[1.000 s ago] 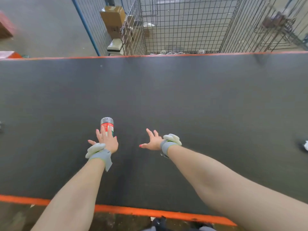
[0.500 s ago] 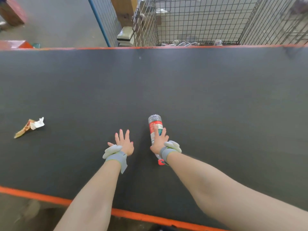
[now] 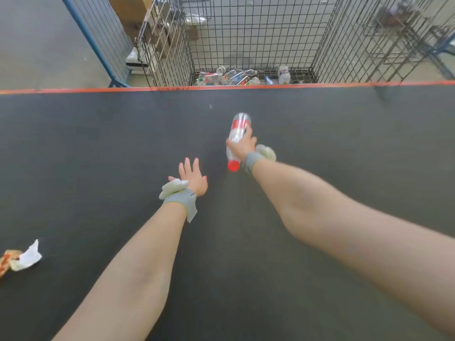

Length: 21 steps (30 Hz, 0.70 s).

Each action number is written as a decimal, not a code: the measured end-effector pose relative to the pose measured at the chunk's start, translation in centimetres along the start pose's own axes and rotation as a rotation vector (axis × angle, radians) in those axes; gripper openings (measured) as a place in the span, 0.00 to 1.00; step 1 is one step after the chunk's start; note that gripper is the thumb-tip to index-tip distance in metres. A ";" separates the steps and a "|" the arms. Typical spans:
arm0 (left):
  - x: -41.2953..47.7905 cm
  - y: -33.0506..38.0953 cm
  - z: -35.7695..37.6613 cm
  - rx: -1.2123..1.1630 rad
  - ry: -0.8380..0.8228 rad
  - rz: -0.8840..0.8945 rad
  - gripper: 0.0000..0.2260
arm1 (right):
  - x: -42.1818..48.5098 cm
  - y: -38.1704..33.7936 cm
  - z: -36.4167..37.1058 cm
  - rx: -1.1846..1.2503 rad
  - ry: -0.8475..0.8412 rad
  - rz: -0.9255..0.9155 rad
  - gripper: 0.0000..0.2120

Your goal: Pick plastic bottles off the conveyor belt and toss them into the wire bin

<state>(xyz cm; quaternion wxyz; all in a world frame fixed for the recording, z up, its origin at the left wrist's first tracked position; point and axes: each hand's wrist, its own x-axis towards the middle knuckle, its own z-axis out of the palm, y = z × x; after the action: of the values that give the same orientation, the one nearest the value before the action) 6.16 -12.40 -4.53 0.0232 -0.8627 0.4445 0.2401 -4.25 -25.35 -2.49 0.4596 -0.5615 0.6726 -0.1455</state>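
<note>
Right hand [image 3: 242, 145] clamped round the bottle [image 3: 237, 130] at mid-body, fingers curled over the clear plastic just under the red-and-white label. Red cap [image 3: 233, 166] points back at the person, and the base points at the far edge of the belt [image 3: 98, 143]. The bottle sits over the middle of the belt, somewhat toward the far edge, well short of the orange strip [image 3: 73, 90] there. Cannot tell if it is clear of the belt or touching it. Left hand [image 3: 193, 178] is flat, fingers straight and spread, palm down, holding nothing. It is left of the bottle and nearer the person, apart from it; contact with the belt cannot be told. Grey bands on both wrists, each with a pale padded lump: left band [image 3: 179, 198], right band [image 3: 253, 159]. Wire bin [image 3: 246, 33] stands just past the far edge, straight ahead of the bottle. Several bottles [image 3: 236, 77] lie on its floor against the wall nearest the belt. A crumpled white and orange scrap [image 3: 24, 258] lies on the belt toward the near edge, far left. Blue-framed mesh panel [image 3: 98, 38] and cardboard boxes [image 3: 130, 8] stand left of the bin.
</note>
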 end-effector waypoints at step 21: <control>-5.9 -6.0 3.3 -0.002 -0.146 -0.065 0.32 | -8.7 6.3 3.1 -0.458 -0.420 -0.128 0.41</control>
<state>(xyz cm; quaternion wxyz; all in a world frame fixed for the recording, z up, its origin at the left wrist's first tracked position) 6.64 -3.47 -5.91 0.0623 -0.8570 0.4129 0.3018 -6.23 -14.57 -4.72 0.4402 -0.7092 0.5415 0.1004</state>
